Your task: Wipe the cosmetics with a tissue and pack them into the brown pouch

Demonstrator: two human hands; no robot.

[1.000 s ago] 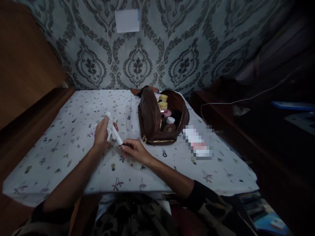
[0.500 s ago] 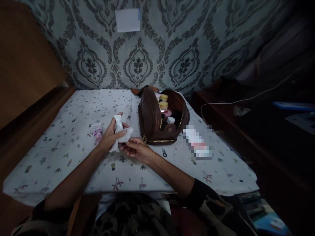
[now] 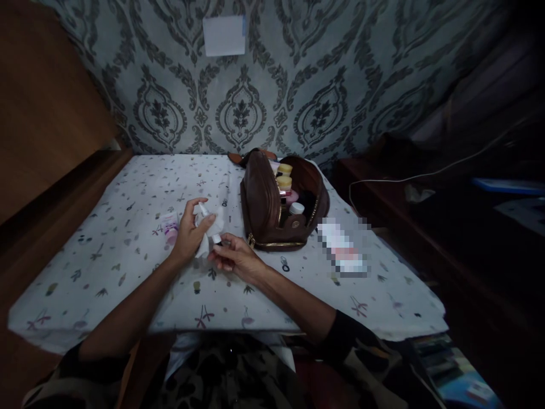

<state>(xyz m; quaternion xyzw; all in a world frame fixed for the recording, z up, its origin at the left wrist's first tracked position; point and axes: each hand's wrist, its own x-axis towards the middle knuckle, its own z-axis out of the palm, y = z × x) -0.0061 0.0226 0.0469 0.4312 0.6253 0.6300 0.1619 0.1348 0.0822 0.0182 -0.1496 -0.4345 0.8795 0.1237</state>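
Observation:
My left hand (image 3: 187, 232) is closed around a white tissue (image 3: 216, 218) and a slim white tube (image 3: 217, 238), with the tissue wrapped about the tube's middle. My right hand (image 3: 242, 260) pinches the tube's dark end with thumb and fingers, just below the tissue. Most of the tube is hidden by the tissue and fingers. Left of my left hand, a pink and white tube (image 3: 171, 232) lies on the cloth. Beyond my right hand stands a brown cosmetic bag (image 3: 259, 196), unzipped, with yellow-lidded jars (image 3: 284, 183) and a white-capped container (image 3: 297, 209) inside.
A patterned white cloth (image 3: 128, 272) covers the table. To the right of the bag lies a blurred-out white and pink item (image 3: 343, 247). A wooden cabinet (image 3: 46, 113) borders the left side, and a pale cable (image 3: 395, 180) runs along the dark right side.
The tube and tissue have turned in my left hand, so the tube's lower white part and dark end now show by my right fingers. The bag stays put.

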